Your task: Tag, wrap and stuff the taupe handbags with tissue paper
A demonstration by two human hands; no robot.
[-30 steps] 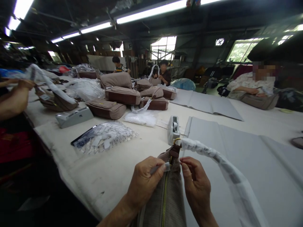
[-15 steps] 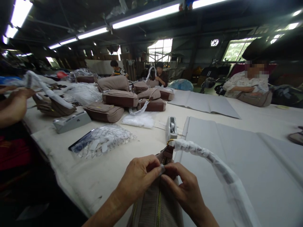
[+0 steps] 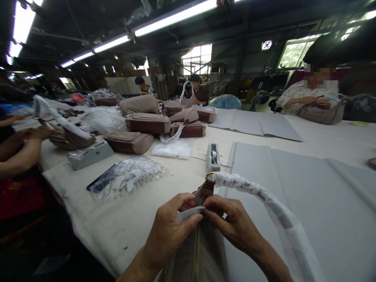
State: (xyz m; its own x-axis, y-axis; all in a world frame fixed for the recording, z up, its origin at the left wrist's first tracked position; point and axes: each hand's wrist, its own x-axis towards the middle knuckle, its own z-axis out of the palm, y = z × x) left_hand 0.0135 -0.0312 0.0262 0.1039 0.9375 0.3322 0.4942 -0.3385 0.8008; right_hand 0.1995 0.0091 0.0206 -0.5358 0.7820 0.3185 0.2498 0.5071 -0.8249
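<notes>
A taupe handbag [image 3: 185, 254] with a brown end tab, a gold ring and a yellow-toothed zipper stands in front of me. Its strap [image 3: 282, 213] is wrapped in white tissue and curves off to the right. Over the zipper's far end, my left hand [image 3: 173, 223] holds a thin white slip of paper [image 3: 189, 214] between thumb and fingers. My right hand [image 3: 232, 219] pinches at the slip's right tip, fingertips against the bag. Whatever lies under those fingertips, such as a zipper pull, is hidden.
Beyond the bag stands a grey tape dispenser [image 3: 213, 156], with another dispenser [image 3: 89, 153] farther left. A plastic bag of white slips [image 3: 132, 176] lies on the table. Grey sheets [image 3: 293, 184] spread rightward. Handbags [image 3: 148, 122] are piled behind. Co-workers' hands [image 3: 29, 137] are at left.
More of the white slip now shows between my hands, and my left fingers have opened out around it. The co-worker's hands at the left have shifted along a bag.
</notes>
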